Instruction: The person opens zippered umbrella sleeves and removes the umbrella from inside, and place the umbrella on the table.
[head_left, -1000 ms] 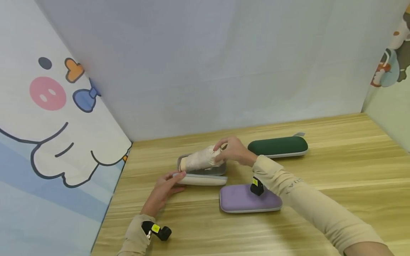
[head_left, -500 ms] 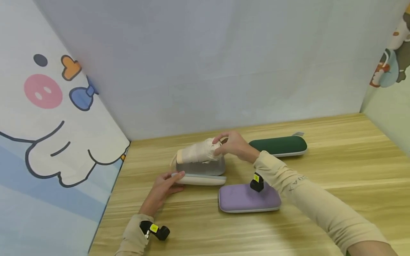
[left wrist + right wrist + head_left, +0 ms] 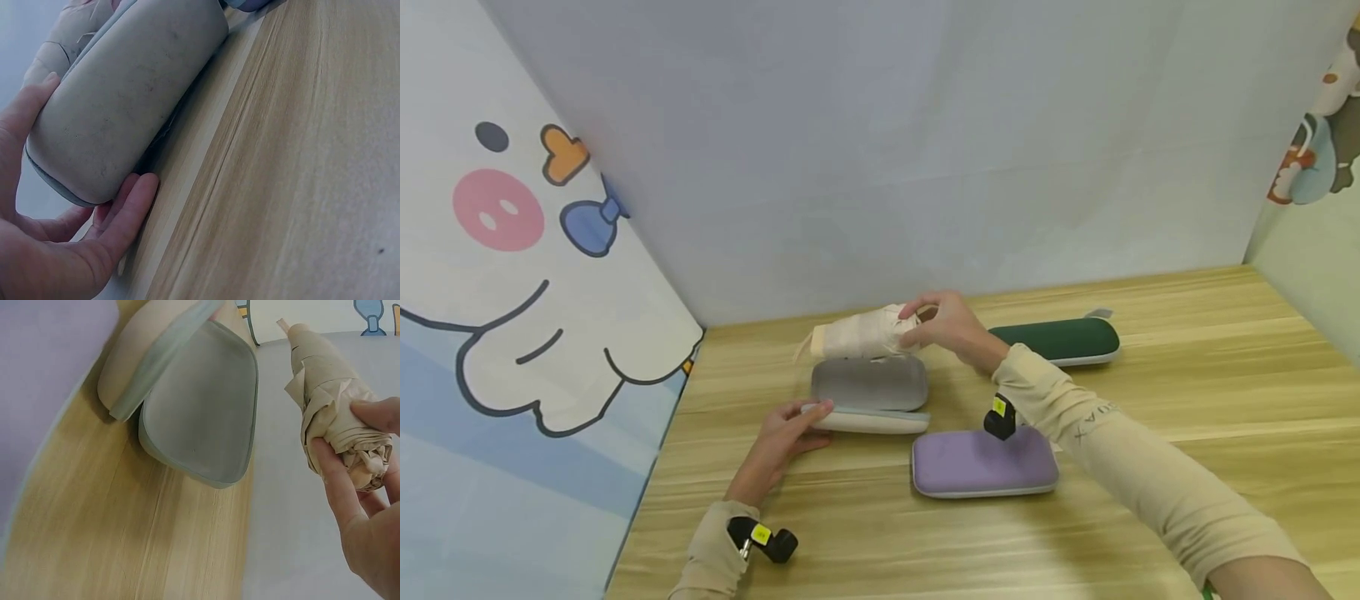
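A beige folded umbrella (image 3: 856, 335) with a thin strap at its left end is in my right hand (image 3: 953, 335), which grips its crumpled fabric end. It is held up just behind a small hard case, whose grey inside (image 3: 868, 385) is bare. In the right wrist view my thumb and fingers curl round the umbrella (image 3: 331, 387), apart from the case (image 3: 200, 406). My left hand (image 3: 781, 448) holds the left end of the case's off-white lid (image 3: 872, 423), folded open toward me. The left wrist view shows my thumb on the lid's (image 3: 131, 87) edge and fingers underneath.
A purple case (image 3: 981, 467) lies closed at the front right of the open one, under my right forearm. Behind my right wrist lies a dark green case (image 3: 1063, 340). The wood-patterned tabletop (image 3: 880, 542) ends at a pale cloth backdrop (image 3: 962, 167).
My right hand has lifted the umbrella up and back out of the open case, baring its grey inside. My left hand keeps holding the lid in nearly the same spot.
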A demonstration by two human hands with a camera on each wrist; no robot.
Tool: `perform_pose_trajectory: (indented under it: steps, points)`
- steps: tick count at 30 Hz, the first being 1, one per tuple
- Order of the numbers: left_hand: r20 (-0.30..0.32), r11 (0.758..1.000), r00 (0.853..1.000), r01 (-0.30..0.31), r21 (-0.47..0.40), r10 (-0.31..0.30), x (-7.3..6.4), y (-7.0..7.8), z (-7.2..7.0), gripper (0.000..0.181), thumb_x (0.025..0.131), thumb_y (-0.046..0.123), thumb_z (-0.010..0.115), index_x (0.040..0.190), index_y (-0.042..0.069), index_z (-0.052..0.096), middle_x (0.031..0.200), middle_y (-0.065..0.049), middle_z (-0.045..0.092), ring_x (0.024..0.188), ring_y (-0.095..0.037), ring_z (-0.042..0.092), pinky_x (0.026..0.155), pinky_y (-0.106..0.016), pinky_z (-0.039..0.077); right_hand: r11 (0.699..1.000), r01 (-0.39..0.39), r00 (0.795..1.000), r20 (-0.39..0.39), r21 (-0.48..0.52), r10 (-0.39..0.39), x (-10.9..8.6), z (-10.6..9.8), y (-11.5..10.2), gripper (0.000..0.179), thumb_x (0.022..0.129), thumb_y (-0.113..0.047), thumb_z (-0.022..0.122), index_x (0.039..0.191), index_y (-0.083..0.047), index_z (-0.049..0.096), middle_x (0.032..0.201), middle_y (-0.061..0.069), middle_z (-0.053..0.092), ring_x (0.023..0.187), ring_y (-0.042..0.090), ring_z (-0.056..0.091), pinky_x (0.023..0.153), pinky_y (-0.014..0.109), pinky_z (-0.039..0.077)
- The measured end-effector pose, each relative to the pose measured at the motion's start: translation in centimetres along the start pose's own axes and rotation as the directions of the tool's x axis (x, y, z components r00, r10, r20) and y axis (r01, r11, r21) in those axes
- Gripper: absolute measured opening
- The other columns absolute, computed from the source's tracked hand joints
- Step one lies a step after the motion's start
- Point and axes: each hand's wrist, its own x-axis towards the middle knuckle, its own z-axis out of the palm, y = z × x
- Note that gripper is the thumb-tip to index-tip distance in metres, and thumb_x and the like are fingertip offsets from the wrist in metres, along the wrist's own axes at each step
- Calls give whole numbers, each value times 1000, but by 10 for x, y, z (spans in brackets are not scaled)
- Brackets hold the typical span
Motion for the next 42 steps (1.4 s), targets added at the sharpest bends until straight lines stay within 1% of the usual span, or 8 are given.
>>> perform_pose_trajectory:
  steps: [6,9,15,21,29,35,38,42]
  points:
    - [16,1000,1000,12,10,-12,-2,1,-2,53,86,24,71,125,-6,50,111,-16,54,90,-28,62,85,-40,51,1000,25,999,-25,4,-25,5,-1,2,30,69,0,79,96,-2,67,112,14,59,77,30,62,70,43,54]
    - [11,1000,1000,15,11,-15,-3,2,-1,54,86,24,71,126,-5,49,113,-16,53,92,-28,61,86,-41,51,1000,29,999,-42,10,-29,9,-2,3,29,69,2,78,97,-1,67,110,14,60,75,28,62,69,42,54]
    - [5,1000,1000,12,5,-12,-2,3,-1,53,86,22,71,127,-6,49,114,-18,53,91,-27,61,86,-41,51,999,42,996,-85,23,-40,17,-5,6,31,69,4,76,97,3,65,107,17,60,69,23,60,71,46,53]
    - [2,1000,1000,16,7,-16,-1,3,-3,55,85,23,72,127,-5,50,115,-18,53,89,-26,61,84,-40,51,999,31,992,-120,27,-28,25,-7,13,30,69,6,76,97,6,65,111,16,58,67,20,59,67,41,54]
    - [-8,1000,1000,13,-6,-13,-2,2,-4,52,85,23,73,124,-5,52,113,-17,53,89,-27,61,83,-40,52,1000,-1,993,-119,-20,-1,32,-6,21,30,71,7,73,100,5,65,118,17,55,71,22,57,74,50,51]
    - [-20,1000,1000,18,-14,-18,-6,2,-3,53,84,22,73,125,-5,52,113,-17,53,88,-26,62,83,-40,52,999,-32,994,-101,-16,30,35,-3,26,32,73,8,71,104,7,64,121,19,54,78,27,57,81,55,48]
    - [-17,1000,1000,22,-17,-23,-7,3,-2,53,84,22,73,125,-4,52,115,-18,52,90,-25,62,84,-40,52,999,-41,994,-99,-21,38,35,-5,30,32,74,9,70,105,7,63,124,20,53,77,27,56,81,55,48]
    - [15,1000,1000,11,-6,-11,-6,4,-2,55,85,23,72,127,-5,50,122,-19,49,95,-23,61,88,-39,50,997,-63,993,-103,-46,58,34,-8,36,32,74,10,69,105,8,62,128,19,51,70,25,55,78,54,48]
